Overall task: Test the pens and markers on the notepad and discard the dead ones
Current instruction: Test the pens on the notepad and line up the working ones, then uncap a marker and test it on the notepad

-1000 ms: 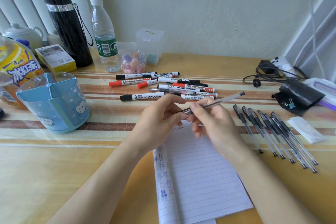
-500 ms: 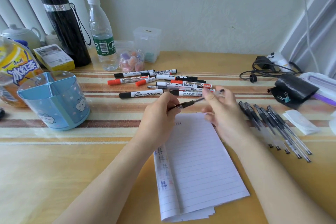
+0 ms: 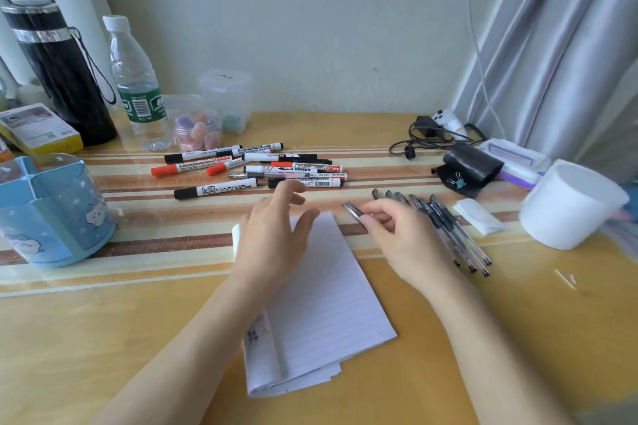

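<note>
A lined notepad lies on the desk in front of me, its top sheets folded back. My left hand hovers over the pad's upper left part, fingers spread, holding nothing. My right hand is just right of the pad and pinches a clear gel pen, whose dark end sticks out past the fingertips. Beside that hand lies a row of several gel pens, partly hidden by it. Behind the pad is a pile of several whiteboard markers with black and red caps.
A blue divided pen holder stands at the left. A black flask, a water bottle and small plastic jars line the back. At the right are a white tub, a folded tissue, a black pouch and cables.
My left hand has let go of the pen and opened. My right hand has carried the pen to the right, next to the row of gel pens. The view has swung right.
</note>
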